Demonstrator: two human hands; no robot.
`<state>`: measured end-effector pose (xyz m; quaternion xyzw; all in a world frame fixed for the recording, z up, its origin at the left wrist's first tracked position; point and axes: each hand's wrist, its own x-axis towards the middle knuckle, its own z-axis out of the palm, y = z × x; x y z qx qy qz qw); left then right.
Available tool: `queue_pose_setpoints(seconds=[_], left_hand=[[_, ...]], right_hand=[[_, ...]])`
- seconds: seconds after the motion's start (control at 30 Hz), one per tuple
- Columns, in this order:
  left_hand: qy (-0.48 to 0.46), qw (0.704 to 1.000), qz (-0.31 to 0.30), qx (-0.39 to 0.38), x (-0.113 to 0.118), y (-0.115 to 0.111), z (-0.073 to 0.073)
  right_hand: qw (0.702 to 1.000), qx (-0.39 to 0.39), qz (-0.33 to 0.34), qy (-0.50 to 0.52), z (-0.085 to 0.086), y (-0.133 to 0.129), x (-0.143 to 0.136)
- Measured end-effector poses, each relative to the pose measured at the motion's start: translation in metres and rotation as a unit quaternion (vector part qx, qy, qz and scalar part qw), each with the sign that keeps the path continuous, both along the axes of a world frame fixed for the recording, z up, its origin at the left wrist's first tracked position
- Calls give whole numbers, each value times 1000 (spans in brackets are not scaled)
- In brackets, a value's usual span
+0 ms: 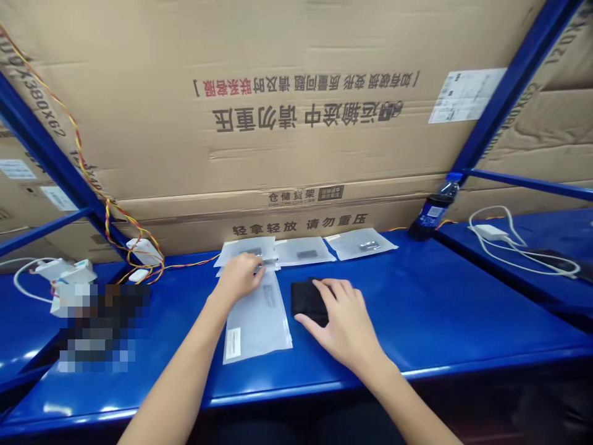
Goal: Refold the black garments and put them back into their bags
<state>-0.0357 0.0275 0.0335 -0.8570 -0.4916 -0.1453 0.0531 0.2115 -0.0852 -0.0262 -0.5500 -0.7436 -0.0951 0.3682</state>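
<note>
Our right hand (345, 318) is the nearer one to the flat black item (304, 300), which lies on the blue desk (417, 309) just below the centre of the frame. The item is to the left of that palm, within the curve between thumb and fingers. The fingers partly cover its right side, so we cannot tell its full outline or which way its long axis runs. We grasp it with the thumb at its near left corner and a fingertip at its far edge; whether any of its weight is lifted, we cannot tell.

Our right forearm comes in from the lower right, slanting up and leftward, with the back of the hand facing up. Just left of the item, and apart from it, the large frosted bag (257, 324) lies flat, its long axis running away from us.

Our left hand (243, 272) is over the far end of that bag, beside the left small bag (229, 250), knuckles up and fingers curled inward; we cannot tell whether they pinch an edge. That forearm rises from the lower left. The middle small bag (306, 252) and right small bag (360, 244) lie farther back, along the cardboard (296, 167).
</note>
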Motion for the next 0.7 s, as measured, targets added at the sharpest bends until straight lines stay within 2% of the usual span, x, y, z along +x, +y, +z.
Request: queue_pose_setpoints(seconds=[0.07,0.13,0.2,0.27,0.37,0.43,0.5,0.57,0.63,0.7], left_hand=[[-7,1000,-9,17,3,0,-1],[-14,999,-20,28,5,0,-3],[-22,999,-32,37,6,-1,-5],[-31,997,-44,46,10,-3,-7],[-43,995,-77,56,24,-11,-12],[-47,991,-110,56,39,-22,-17],[-45,986,-157,43,57,-36,-25],[-33,977,-210,12,73,-49,-33],[-19,969,-246,-21,84,-59,-39],[-8,967,-250,-47,88,-64,-39]], right_hand=[[999,-19,24,-37,-1,6,-9],[999,-27,38,-27,-3,11,-14],[998,-15,42,49,-2,12,-14],[985,1,34,170,3,9,-7],[937,-3,-43,347,7,2,19],[907,-25,-120,402,0,-4,45],[908,-67,-181,373,-13,-11,71],[933,-101,-212,274,-28,-17,91],[956,-96,-206,183,-37,-20,103],[970,-63,-182,146,-38,-18,105]])
